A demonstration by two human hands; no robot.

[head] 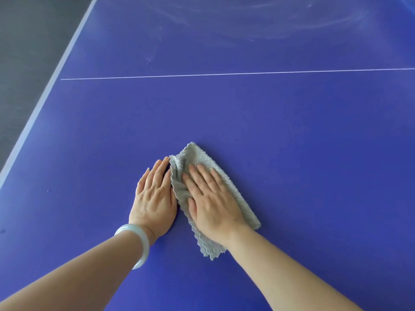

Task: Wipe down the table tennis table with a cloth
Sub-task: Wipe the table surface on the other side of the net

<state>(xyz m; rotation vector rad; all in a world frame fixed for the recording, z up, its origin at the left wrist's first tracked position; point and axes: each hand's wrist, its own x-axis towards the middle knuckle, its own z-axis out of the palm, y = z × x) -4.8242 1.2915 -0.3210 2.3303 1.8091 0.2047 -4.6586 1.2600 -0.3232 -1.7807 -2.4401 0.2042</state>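
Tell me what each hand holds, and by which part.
Nothing is held: the right hand presses flat on the middle of the cloth; the left hand rests flat on the table beside it.

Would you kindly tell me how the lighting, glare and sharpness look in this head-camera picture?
Head view: soft, even light; a pale sheen with smeared streaks on the far table; thin shadows beside the left hand and under the right hand on the cloth; hands and cloth are sharp, no motion blur; the white centre line runs nearly straight.
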